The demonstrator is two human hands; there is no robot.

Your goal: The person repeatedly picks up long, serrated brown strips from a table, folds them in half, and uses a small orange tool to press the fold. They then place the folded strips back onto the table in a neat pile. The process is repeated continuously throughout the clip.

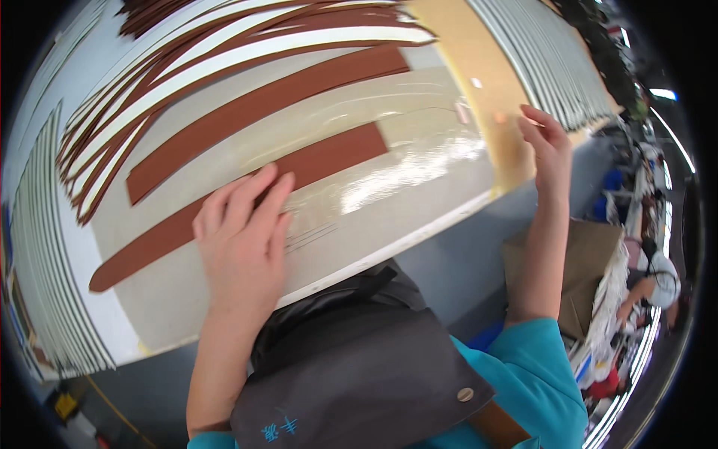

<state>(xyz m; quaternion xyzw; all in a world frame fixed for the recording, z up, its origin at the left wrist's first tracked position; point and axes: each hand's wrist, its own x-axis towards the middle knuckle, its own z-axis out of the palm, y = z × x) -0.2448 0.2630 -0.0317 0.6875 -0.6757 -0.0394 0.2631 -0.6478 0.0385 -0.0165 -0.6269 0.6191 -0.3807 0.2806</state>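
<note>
A reddish-brown strip [333, 153] with one rounded end lies slantwise on the clear-covered table mat. My left hand [243, 232] rests on its middle with fingers stretched out and slightly apart. Off the table's right edge I hold up my right hand [548, 153], its thumb and fingers curled close together; whatever they pinch, if anything, is too small to make out. Farther back and parallel lies a second brown strip [277, 112], apparently stacked on another.
Bundled brown and white strips [224, 56] cover the far left. Grey-white strips stand in rows at the left [52, 277] and far right [550, 60]. A brown box [591, 277] sits beyond my right arm. Another person [658, 280] is at the far right.
</note>
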